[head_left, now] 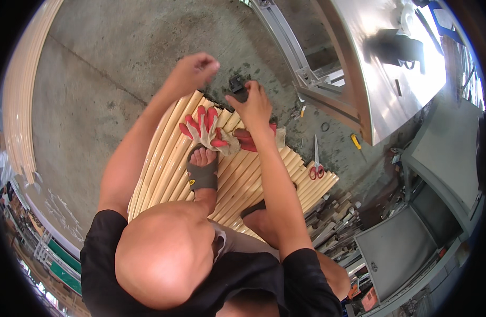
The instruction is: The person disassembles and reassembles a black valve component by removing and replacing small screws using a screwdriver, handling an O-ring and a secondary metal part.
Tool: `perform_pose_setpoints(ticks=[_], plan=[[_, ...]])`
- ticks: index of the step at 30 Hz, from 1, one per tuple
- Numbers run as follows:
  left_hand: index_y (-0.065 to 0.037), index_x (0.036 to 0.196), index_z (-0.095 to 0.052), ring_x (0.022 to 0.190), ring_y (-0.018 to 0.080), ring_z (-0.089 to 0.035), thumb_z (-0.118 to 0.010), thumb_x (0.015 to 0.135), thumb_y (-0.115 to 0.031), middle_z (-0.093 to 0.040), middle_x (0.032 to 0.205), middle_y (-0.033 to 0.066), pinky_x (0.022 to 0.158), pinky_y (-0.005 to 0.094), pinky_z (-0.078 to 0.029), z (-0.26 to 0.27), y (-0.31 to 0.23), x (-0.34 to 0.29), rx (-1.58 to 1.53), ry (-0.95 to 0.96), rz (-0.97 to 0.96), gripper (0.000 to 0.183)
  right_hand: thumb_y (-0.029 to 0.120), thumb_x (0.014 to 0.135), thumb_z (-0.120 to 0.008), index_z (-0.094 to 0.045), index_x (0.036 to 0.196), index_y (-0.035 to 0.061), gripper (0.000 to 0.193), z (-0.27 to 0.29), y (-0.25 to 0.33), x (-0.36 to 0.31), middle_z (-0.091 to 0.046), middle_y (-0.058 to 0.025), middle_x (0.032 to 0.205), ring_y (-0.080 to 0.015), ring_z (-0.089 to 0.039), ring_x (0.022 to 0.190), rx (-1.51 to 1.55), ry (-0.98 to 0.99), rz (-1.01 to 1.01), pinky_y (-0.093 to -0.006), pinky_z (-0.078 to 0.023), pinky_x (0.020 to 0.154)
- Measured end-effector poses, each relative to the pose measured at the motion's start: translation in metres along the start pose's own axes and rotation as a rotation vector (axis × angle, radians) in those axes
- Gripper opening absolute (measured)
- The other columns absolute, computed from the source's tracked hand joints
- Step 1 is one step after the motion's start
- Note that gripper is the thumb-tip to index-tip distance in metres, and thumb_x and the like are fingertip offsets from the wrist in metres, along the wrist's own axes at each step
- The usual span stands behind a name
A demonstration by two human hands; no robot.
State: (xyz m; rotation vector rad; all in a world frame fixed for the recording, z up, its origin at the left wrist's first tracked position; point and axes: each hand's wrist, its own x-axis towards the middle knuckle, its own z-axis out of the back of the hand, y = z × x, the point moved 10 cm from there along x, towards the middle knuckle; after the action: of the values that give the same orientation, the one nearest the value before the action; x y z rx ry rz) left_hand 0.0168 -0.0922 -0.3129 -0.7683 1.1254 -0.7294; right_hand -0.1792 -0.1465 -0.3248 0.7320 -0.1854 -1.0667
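My left hand (198, 71) is raised above the far left end of a bundle of pale, glossy wooden poles (164, 153). Its fingers are curled together and slightly blurred, so anything in them is hidden. To its right, my right hand (253, 108) has thumb and fingers around a small black object (236, 84) at the poles' far ends; its kind is unclear. Below the hands, a red and off-white work glove (203, 127) lies on the poles. A second glove (248, 141) is partly covered by my right wrist. My sandalled foot (203, 166) rests on the bundle.
Red-handled scissors (317, 166) lie at the bundle's right side. A yellow-handled tool (355, 141) and a dark ring (325, 127) are on the concrete floor. A metal-topped frame (354, 79) stands at right, above a grey cabinet (407, 248). More long poles (24, 95) lie far left.
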Motion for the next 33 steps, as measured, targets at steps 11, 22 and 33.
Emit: perform_pose_setpoints(ticks=[11, 22, 33], plan=[[0.002, 0.126, -0.063, 0.095, 0.0142, -0.066, -0.060, 0.104, -0.035, -0.069, 0.111, 0.0071, 0.084, 0.0304, -0.056, -0.071, 0.030, -0.019, -0.559, 0.229, 0.232, 0.043, 0.019, 0.081, -0.075, -0.061, 0.110, 0.0036, 0.036, 0.030, 0.052, -0.018, -0.065, -0.0169, 0.104, -0.0397, -0.064, 0.096, 0.207, -0.010, 0.108, -0.0501, -0.050, 0.082], [-0.004, 0.116, -0.063, 0.090, 0.0161, -0.067, -0.050, 0.108, -0.040, -0.071, 0.119, 0.0139, 0.075, 0.0290, -0.055, -0.088, 0.003, -0.096, -1.196, 0.401, 0.385, 0.040, 0.020, 0.087, -0.081, -0.070, 0.116, 0.0018, 0.035, 0.113, -0.001, -0.062, -0.074, -0.0102, 0.097, -0.0159, -0.070, 0.088, 0.454, 0.163, -0.176, -0.0301, -0.056, 0.080], [0.000, 0.116, -0.060, 0.085, 0.0164, -0.070, -0.046, 0.109, -0.038, -0.071, 0.117, 0.0209, 0.068, 0.0257, -0.057, -0.114, 0.016, -0.097, -1.356, 0.339, 0.487, 0.042, 0.024, 0.087, -0.078, -0.072, 0.093, -0.0036, 0.029, 0.171, -0.223, -0.125, -0.072, -0.0116, 0.074, -0.0127, -0.065, 0.061, -0.059, 0.075, -0.426, -0.0296, -0.051, 0.058]])
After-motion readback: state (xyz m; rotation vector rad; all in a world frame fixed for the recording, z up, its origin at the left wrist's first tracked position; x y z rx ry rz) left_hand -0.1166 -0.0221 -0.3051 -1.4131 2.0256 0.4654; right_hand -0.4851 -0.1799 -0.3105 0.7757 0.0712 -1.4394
